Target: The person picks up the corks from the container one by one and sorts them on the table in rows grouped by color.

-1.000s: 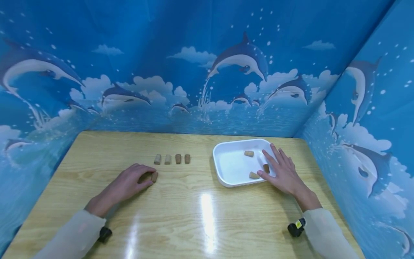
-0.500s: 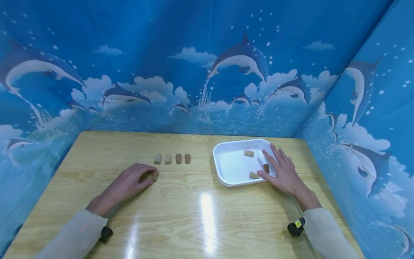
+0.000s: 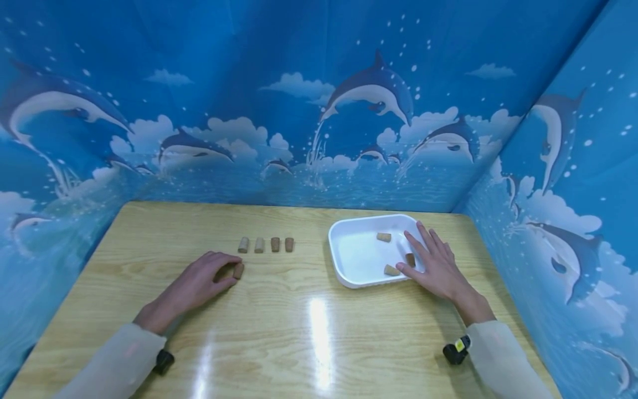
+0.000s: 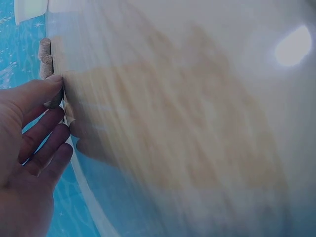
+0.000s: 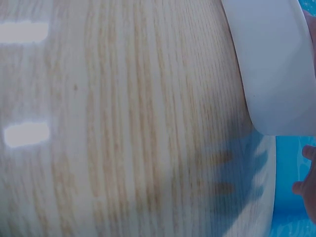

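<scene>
At the left of the table, my left hand (image 3: pixel 206 277) pinches a small brown cork (image 3: pixel 238 271) between thumb and index finger, down at the tabletop. In the left wrist view the thumb covers part of that cork (image 4: pixel 53 102). Just beyond it stands a row of several corks, from a paler cork (image 3: pixel 243 245) to a browner cork (image 3: pixel 289 244). On the right, my right hand (image 3: pixel 438 271) lies over the right side of a white tray (image 3: pixel 344 227), fingers spread. Inside the tray are a cork (image 3: pixel 384 236), another cork (image 3: pixel 391 270) and a darker cork (image 3: pixel 410 259) near the fingers.
The wooden table (image 3: pixel 279 332) reflects bright light in front of the tray. A blue dolphin-print curtain (image 3: pixel 279 111) rises along its back edge and at the right side. Black wrist cameras sit at both cuffs.
</scene>
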Tool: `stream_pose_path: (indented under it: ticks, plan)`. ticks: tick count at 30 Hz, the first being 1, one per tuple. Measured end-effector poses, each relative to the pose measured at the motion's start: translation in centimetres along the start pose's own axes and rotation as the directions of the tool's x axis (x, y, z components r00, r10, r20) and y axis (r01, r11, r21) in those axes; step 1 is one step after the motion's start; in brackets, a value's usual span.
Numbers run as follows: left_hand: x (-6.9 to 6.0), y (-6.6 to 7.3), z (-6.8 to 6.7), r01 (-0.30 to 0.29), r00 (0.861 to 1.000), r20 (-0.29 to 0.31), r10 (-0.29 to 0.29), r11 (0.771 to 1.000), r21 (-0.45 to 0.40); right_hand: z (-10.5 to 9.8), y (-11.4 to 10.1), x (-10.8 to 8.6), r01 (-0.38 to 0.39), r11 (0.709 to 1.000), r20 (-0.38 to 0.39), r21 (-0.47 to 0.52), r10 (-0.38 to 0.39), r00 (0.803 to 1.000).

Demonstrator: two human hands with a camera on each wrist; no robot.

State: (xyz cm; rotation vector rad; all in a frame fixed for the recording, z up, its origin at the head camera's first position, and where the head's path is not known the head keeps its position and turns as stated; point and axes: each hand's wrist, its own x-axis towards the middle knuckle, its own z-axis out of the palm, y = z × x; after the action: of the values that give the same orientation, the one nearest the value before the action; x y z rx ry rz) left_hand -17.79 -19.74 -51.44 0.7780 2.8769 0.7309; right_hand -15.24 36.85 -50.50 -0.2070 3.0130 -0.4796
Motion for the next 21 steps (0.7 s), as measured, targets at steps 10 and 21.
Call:
stream_pose_path:
  ticks: [10, 21]
  plan:
    - [-0.09, 0.17, -0.17, 0.017, 1.000, -0.021, -0.017, 1.000, -0.015, 0.16, 0.09, -0.08, 0.017, 1.000, -0.023, 0.008, -0.017, 1.000]
    - [0.15, 0.75, -0.85, 0.023, 0.999, -0.023, -0.024, 0.998, -0.050, 0.05, 0.14, 0.00, 0.008, 1.000, -0.010, -0.008, -0.008, 1.000]
